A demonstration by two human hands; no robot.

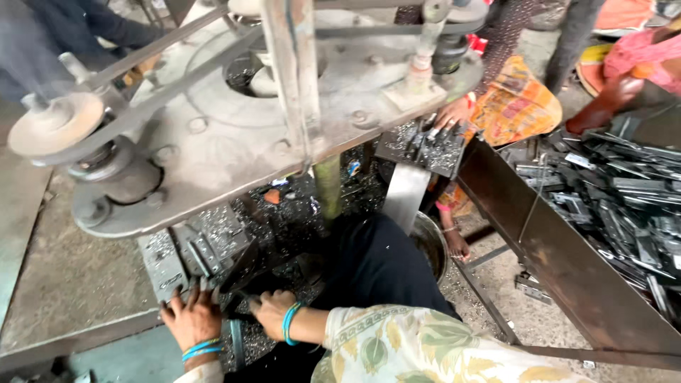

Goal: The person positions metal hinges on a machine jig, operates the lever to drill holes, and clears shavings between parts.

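My left hand (191,317) lies fingers spread on the low grey metal work block (164,264), touching small flat metal pieces (204,253) on it. My right hand (272,310) is curled beside it, fingers closed around a small dark metal part that is mostly hidden. Both wrists wear blue bangles. The big round grey machine plate (234,142) with its post (292,71) stands just above and beyond my hands.
A pulley wheel (55,123) and belts sit at left. Another person's hand (452,112) rests on a tray of metal bits (425,147). A steel chute (404,195) leads to a bucket (430,245). A large bin of metal parts (617,206) stands right.
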